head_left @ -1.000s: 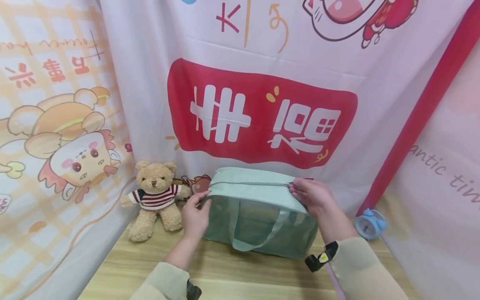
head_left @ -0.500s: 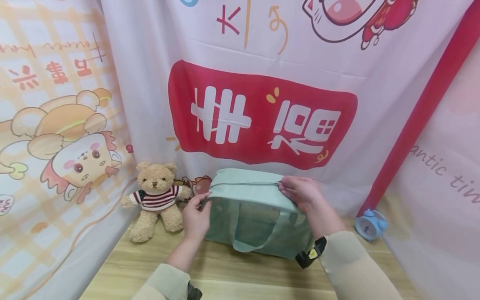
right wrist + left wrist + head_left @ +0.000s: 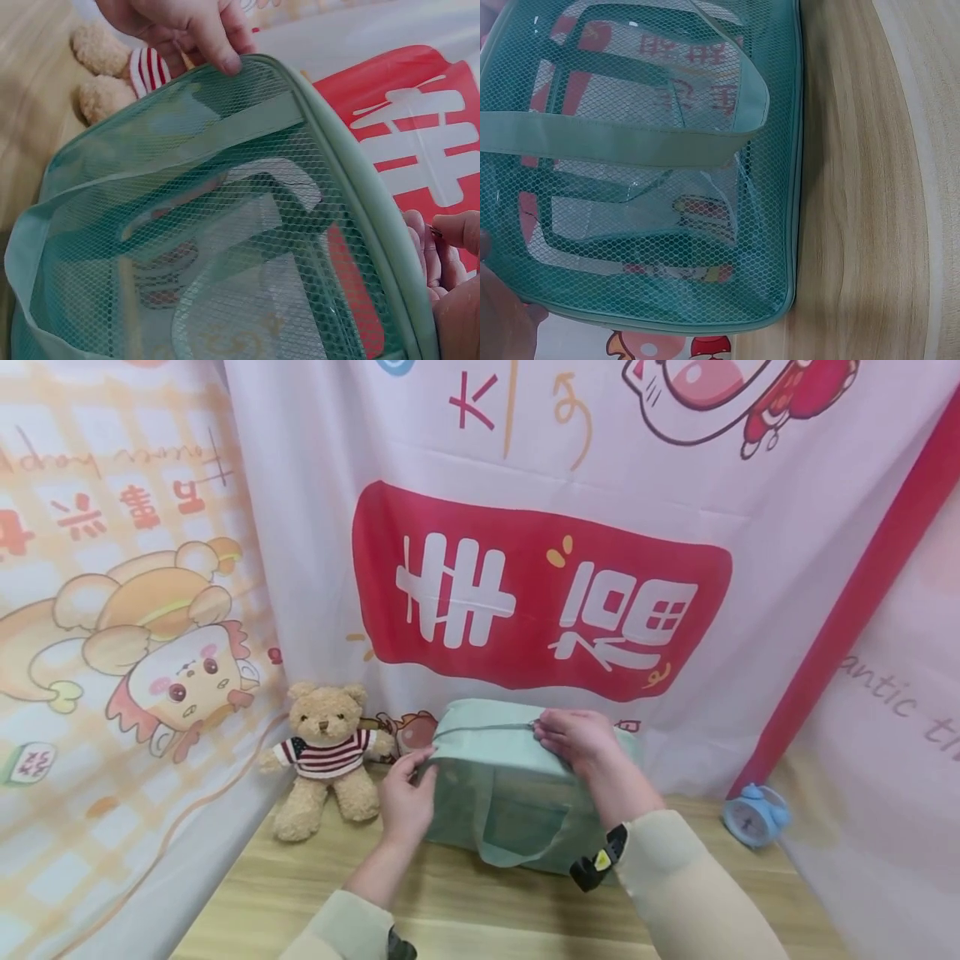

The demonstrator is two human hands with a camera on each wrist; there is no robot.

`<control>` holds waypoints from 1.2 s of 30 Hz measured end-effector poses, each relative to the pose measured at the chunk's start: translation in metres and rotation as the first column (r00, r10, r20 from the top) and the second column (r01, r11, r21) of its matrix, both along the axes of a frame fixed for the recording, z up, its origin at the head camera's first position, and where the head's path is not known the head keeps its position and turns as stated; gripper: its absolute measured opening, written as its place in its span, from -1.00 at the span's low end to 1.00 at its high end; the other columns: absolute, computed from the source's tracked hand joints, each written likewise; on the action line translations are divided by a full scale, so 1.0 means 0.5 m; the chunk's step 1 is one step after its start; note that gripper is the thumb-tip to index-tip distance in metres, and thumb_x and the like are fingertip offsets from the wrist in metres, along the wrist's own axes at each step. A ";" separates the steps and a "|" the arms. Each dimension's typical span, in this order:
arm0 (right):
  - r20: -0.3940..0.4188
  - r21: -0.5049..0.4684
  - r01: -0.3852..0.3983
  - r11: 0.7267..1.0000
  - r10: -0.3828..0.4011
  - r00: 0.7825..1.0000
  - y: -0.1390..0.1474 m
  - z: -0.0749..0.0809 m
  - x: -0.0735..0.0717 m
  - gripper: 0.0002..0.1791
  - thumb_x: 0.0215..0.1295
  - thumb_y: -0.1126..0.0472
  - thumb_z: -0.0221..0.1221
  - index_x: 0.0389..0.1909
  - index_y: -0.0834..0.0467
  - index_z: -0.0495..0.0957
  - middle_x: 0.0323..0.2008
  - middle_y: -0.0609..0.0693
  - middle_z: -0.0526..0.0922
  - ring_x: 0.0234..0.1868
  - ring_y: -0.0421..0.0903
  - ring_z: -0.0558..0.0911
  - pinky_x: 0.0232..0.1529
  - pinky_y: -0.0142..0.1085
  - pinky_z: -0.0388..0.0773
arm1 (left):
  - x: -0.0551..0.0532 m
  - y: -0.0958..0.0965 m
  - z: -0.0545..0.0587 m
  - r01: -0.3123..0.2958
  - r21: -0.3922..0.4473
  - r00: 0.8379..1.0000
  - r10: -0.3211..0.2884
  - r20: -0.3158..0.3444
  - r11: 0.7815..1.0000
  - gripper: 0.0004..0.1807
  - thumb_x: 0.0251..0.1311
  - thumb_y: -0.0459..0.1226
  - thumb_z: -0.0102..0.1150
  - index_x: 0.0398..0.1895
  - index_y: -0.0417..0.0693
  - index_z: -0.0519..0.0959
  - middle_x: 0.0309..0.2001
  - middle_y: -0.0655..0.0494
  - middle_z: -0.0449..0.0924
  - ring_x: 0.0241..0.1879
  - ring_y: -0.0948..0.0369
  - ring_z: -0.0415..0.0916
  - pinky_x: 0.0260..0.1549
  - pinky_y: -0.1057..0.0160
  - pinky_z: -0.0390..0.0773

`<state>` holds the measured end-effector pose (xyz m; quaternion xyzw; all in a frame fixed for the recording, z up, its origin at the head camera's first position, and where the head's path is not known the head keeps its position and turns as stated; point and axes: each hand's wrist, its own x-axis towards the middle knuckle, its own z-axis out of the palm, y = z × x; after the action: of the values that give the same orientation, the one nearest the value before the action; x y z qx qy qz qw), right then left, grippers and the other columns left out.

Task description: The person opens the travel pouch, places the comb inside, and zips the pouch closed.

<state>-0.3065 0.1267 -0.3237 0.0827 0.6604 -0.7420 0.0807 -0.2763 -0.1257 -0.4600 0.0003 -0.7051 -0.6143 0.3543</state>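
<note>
Left hand (image 3: 407, 797) gripping green mesh bag (image 3: 517, 810) corner; right hand (image 3: 573, 739) pinching zipper on top. Teddy bear (image 3: 324, 760) just beside, blue clock (image 3: 753, 814) well apart.

The left hand (image 3: 405, 797) is raised in front of the body, thumb and fingers lightly bent, fingertips pressing forward. The right hand (image 3: 573, 739) is higher and further forward, its fingers curled in a pinch. Both forearms wear beige sleeves and reach forward.
</note>
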 end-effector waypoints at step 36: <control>-0.030 0.156 0.003 0.988 0.002 1.000 -0.250 -0.056 -0.041 -0.82 0.29 0.26 0.42 -0.19 0.31 0.75 -0.37 0.13 0.80 -0.43 -0.07 0.79 -0.28 -0.25 0.76 | 0.017 0.014 -0.022 0.006 0.054 0.993 0.000 -0.118 0.998 -0.72 0.11 -0.71 0.34 -0.17 -0.33 0.76 -0.06 -0.23 0.74 -0.02 0.03 0.69 0.01 0.30 0.68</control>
<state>-0.3272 0.0017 -0.3516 0.0778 0.7174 -0.6893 0.0639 -0.2679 -0.1187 -0.4711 -0.0275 -0.6658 -0.6329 0.3942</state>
